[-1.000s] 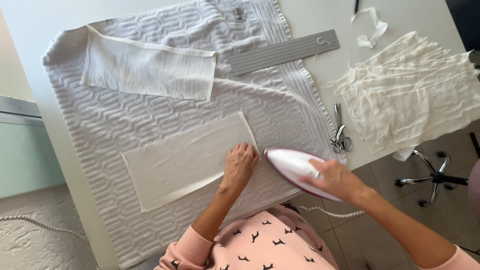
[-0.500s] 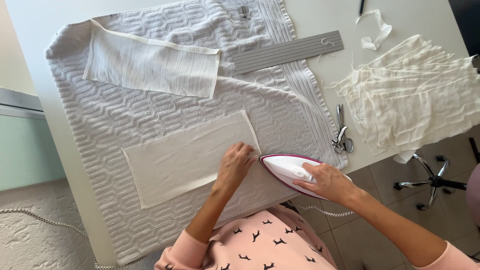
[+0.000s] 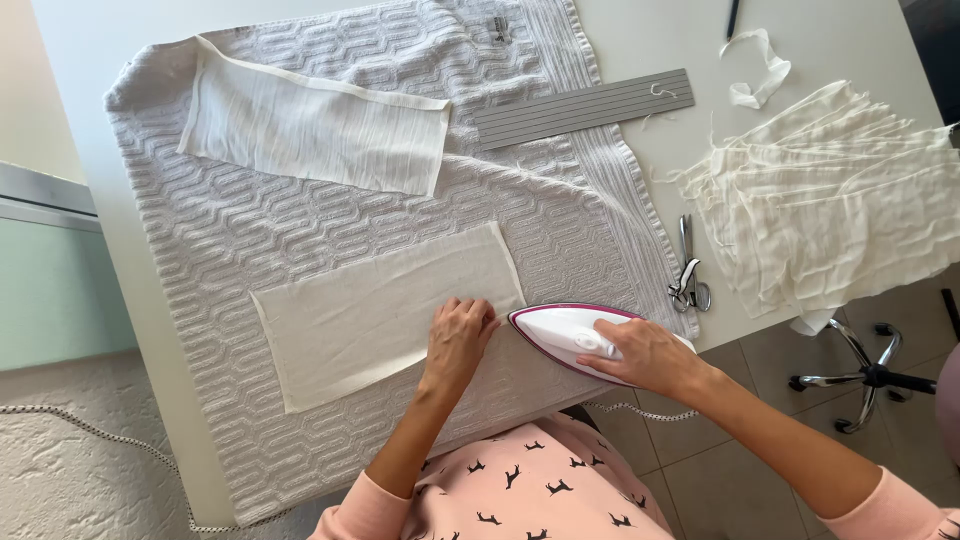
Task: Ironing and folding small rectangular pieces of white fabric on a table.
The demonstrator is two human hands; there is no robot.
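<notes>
A cream fabric rectangle [image 3: 370,310] lies flat on a textured grey towel [image 3: 300,220] spread over the white table. My left hand [image 3: 457,338] presses flat on the rectangle's near right corner, fingers together. My right hand [image 3: 645,355] grips the handle of a white iron with a magenta rim [image 3: 565,330]. The iron's tip points left and sits just right of my left hand's fingers, on the towel at the fabric's edge.
A second, ribbed fabric piece [image 3: 310,125] lies at the towel's far left. A grey ruler [image 3: 585,108], scissors [image 3: 688,270], a fabric strip [image 3: 757,65] and a stack of cream fabric pieces [image 3: 830,200] sit to the right. The iron's cord [image 3: 650,413] hangs off the near table edge.
The iron has slid left toward the fabric's corner and tilted down flat. My left hand has drawn back slightly along the fabric's near edge.
</notes>
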